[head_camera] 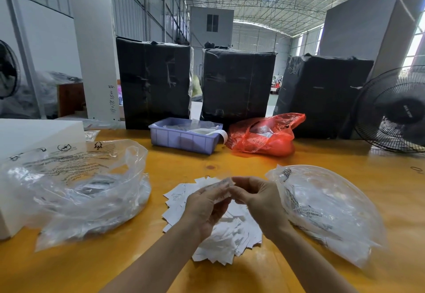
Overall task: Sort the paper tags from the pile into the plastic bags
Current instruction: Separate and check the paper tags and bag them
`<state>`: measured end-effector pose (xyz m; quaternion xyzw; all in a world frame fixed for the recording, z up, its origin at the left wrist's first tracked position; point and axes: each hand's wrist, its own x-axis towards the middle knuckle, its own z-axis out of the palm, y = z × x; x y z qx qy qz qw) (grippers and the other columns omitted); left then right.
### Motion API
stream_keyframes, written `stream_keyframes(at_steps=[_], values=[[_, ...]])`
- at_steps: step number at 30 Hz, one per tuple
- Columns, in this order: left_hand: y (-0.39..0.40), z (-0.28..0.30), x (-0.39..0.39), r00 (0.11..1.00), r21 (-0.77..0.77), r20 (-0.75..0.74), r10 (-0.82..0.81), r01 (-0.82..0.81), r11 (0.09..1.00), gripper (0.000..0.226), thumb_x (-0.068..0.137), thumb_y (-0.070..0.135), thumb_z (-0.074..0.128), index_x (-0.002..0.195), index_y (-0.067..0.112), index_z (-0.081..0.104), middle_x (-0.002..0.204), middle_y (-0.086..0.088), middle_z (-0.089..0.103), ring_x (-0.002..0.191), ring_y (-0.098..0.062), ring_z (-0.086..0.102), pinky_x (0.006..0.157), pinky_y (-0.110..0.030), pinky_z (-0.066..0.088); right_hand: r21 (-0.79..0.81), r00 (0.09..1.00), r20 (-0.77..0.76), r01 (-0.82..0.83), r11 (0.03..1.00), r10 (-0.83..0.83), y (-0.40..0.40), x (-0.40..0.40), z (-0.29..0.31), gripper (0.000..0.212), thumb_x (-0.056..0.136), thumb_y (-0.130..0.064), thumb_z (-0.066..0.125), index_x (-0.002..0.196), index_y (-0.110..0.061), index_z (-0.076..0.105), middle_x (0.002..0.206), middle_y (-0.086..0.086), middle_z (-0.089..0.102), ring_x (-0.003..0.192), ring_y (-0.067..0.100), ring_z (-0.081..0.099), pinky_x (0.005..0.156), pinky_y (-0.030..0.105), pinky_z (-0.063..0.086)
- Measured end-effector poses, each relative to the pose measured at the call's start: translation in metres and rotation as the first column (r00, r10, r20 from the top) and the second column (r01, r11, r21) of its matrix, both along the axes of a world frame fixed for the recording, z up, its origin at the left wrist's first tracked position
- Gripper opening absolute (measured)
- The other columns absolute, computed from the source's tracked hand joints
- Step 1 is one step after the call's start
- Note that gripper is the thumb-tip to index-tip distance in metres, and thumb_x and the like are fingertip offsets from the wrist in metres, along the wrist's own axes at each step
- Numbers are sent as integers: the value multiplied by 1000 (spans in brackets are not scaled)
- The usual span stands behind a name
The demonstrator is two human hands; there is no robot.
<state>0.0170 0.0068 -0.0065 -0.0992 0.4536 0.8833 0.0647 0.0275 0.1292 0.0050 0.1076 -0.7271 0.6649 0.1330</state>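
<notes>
A loose pile of white paper tags [220, 242] lies on the yellow table in front of me. Above the pile my left hand [204, 205] and my right hand [255, 198] meet, both pinching one small tag in a clear sleeve [220, 185] between fingertips. A large clear plastic bag [76, 191] with printed warnings lies open at the left and holds some dark and white items. A second clear plastic bag [328, 210] sits at the right, puffed up, with tags inside near its lower end.
A lilac plastic bin [184, 140] and a red plastic bag [264, 136] sit at the back of the table, before three black-wrapped boxes [236, 85]. A white box [34, 136] stands far left. A black fan [395, 111] stands at the right.
</notes>
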Motion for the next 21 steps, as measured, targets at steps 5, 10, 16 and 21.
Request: stream_keyframes(at_steps=[5,10,16,21], values=[[-8,3,-3,996,-171,-29,-88,82,982,22,81,21,71,92,2,68,72,-13,69,60,-24,70,48,-23,54,8,997,65,-31,999,31,13,-6,1,22,83,2,67,79,-19,73,68,1,72,62,10,63,61,19,52],[-13,2,-4,982,-293,-92,-163,130,947,14,83,10,68,92,-1,68,71,-10,72,63,-20,71,50,-22,53,71,993,114,-48,996,39,18,-11,2,24,86,3,62,80,-18,73,69,3,70,60,9,59,58,16,50],[-13,0,-4,981,-334,-106,-162,119,935,14,78,3,70,91,-1,68,81,-15,71,75,-25,69,58,-29,55,189,975,142,-197,962,171,20,-7,4,11,80,-10,72,87,-19,74,84,6,74,77,15,69,66,21,55],[-11,3,-2,982,-280,-118,-145,108,954,12,79,10,70,88,1,67,79,-14,70,68,-22,69,51,-25,54,14,976,192,-106,994,101,18,-12,2,24,78,-3,72,100,-11,68,78,3,66,72,13,63,61,21,50]])
